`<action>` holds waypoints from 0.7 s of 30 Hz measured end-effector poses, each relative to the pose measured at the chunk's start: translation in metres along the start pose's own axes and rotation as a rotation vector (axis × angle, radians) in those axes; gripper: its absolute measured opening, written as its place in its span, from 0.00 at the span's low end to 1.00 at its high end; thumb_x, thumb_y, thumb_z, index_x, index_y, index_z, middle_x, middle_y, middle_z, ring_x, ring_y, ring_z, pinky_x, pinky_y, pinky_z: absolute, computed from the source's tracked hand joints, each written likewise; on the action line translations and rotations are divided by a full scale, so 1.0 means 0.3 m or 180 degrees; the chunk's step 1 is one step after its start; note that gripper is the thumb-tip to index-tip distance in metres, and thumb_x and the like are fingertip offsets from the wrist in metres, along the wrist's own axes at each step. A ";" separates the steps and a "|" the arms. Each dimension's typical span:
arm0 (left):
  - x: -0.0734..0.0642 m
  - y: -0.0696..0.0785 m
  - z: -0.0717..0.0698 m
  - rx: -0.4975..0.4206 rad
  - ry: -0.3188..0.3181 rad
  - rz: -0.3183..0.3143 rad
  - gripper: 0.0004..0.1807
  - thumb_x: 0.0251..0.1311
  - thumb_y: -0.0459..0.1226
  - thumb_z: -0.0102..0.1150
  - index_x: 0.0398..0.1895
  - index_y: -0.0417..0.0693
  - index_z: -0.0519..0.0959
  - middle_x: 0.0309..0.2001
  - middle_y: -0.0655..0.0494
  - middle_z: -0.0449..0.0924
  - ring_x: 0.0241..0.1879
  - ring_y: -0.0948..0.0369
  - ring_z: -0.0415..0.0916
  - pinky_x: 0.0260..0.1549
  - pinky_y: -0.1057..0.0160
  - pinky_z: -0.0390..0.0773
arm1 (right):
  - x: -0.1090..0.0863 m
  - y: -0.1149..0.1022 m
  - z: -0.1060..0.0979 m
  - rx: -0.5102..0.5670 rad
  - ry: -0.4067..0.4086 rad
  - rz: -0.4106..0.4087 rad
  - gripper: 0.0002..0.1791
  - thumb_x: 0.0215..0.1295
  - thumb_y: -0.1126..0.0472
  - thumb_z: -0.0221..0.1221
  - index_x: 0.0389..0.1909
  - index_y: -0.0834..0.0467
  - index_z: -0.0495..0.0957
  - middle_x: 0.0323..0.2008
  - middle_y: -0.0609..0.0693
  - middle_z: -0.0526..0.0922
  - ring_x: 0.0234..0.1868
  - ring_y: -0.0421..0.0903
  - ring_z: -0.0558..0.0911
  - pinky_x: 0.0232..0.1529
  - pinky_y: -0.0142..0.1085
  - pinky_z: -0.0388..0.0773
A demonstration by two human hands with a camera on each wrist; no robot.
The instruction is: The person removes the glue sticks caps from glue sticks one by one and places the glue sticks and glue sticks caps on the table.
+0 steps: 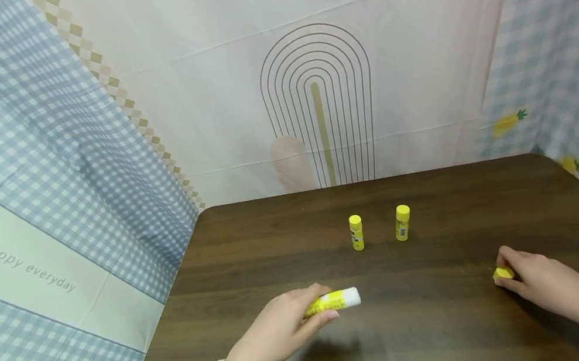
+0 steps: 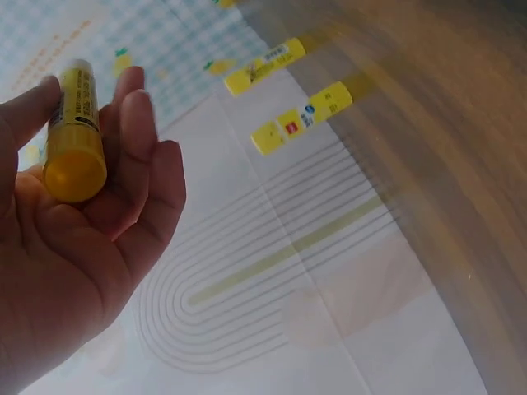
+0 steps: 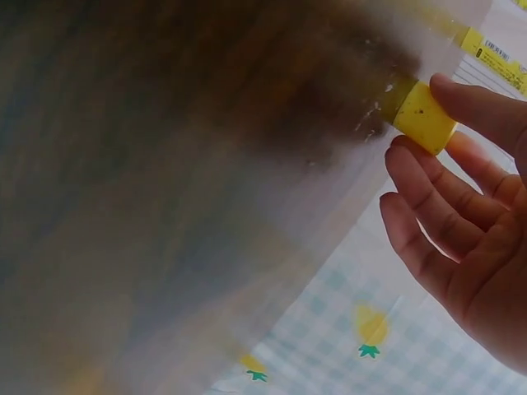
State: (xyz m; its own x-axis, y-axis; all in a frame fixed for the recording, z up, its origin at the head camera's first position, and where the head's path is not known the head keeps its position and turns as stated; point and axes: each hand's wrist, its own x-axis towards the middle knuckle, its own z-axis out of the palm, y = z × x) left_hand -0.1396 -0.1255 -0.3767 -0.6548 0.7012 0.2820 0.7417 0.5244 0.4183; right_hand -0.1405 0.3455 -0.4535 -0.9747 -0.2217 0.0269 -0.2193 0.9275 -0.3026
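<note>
My left hand (image 1: 278, 328) holds an uncapped glue stick (image 1: 331, 301) above the table, its white end pointing right. In the left wrist view the glue stick's yellow base (image 2: 74, 174) faces the palm, with the thumb and fingers round the barrel. Far to the right, my right hand (image 1: 549, 282) pinches a yellow cap (image 1: 503, 274) between thumb and fingers. From the right wrist view, the cap (image 3: 425, 119) touches the tabletop. Two capped yellow glue sticks stand upright farther back, a left one (image 1: 357, 233) and a right one (image 1: 402, 223).
The dark wooden table (image 1: 274, 235) reaches back to a white cloth (image 1: 207, 107) with an arch pattern. Blue checked cloth (image 1: 48, 100) hangs along the left side, and more checked cloth (image 1: 576, 85) with pineapples hangs at the right.
</note>
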 end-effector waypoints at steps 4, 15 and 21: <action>-0.001 -0.012 -0.014 0.0034 0.0197 -0.0123 0.15 0.75 0.50 0.52 0.52 0.52 0.74 0.30 0.67 0.72 0.26 0.69 0.67 0.27 0.70 0.70 | 0.004 -0.001 -0.006 0.0014 -0.0095 -0.0003 0.14 0.64 0.58 0.68 0.40 0.56 0.71 0.25 0.41 0.71 0.21 0.37 0.65 0.22 0.34 0.62; 0.023 -0.036 -0.075 -0.0377 0.0717 -0.0261 0.14 0.76 0.41 0.53 0.57 0.46 0.66 0.43 0.61 0.82 0.38 0.66 0.79 0.37 0.64 0.79 | 0.006 0.006 0.004 0.0083 -0.0157 -0.0017 0.16 0.64 0.59 0.67 0.41 0.58 0.68 0.25 0.43 0.70 0.19 0.37 0.63 0.20 0.33 0.60; 0.028 -0.046 -0.108 -0.0738 0.0793 -0.0403 0.17 0.75 0.41 0.54 0.60 0.48 0.64 0.57 0.53 0.81 0.47 0.64 0.82 0.43 0.60 0.82 | 0.012 0.004 0.004 0.0021 -0.0100 -0.0100 0.16 0.62 0.59 0.69 0.40 0.57 0.69 0.24 0.42 0.71 0.18 0.37 0.62 0.19 0.33 0.59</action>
State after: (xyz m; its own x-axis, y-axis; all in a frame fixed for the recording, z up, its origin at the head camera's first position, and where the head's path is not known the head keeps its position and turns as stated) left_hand -0.1601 -0.1425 -0.3522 -0.7759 0.4835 0.4053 0.6185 0.4559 0.6401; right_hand -0.1443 0.3453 -0.4550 -0.9656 -0.2601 0.0064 -0.2493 0.9180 -0.3083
